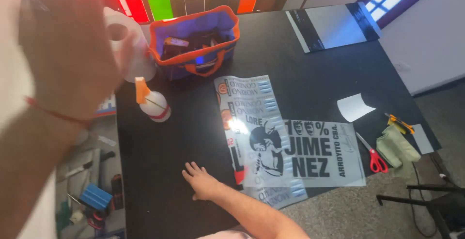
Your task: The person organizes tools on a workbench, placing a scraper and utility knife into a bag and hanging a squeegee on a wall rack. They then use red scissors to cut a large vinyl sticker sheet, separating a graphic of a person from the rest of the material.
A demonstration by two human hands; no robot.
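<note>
Printed sheets (271, 142): clear film sheets with black, orange and blue printing, laid overlapping on the black table (164, 171), just right of the right hand.

Head view, right hand (201, 181): laid palm down on bare table, fingers spread flat, nothing held; the forearm enters from the lower edge.

Head view, left hand (68, 45): raised close to the camera at the upper left, blurred, fingers open as far as can be judged, nothing seen in it; a red cord is worn at the wrist.

Key relation: the sheets lie to the right of the right hand, almost touching its fingertips; the long axis of the lower sheet runs away from the person, towards the bag, while the upper sheet is laid crosswise, running to the right. The right hand is much the nearer; the left is held well above and apart.

Spray bottle (154, 104): white with an orange trigger, lying on its side between the left hand and the sheets.

Tool bag (196, 43): blue with orange trim, open, standing at the far side beyond the sheets.

Paper roll (127, 40): white, beside the bag, partly hidden by the left hand.

Scissors (373, 154): red-handled, lying right of the sheets, next to a green cloth (397, 147).

White slip (354, 107): small, lying alone above the scissors.
</note>
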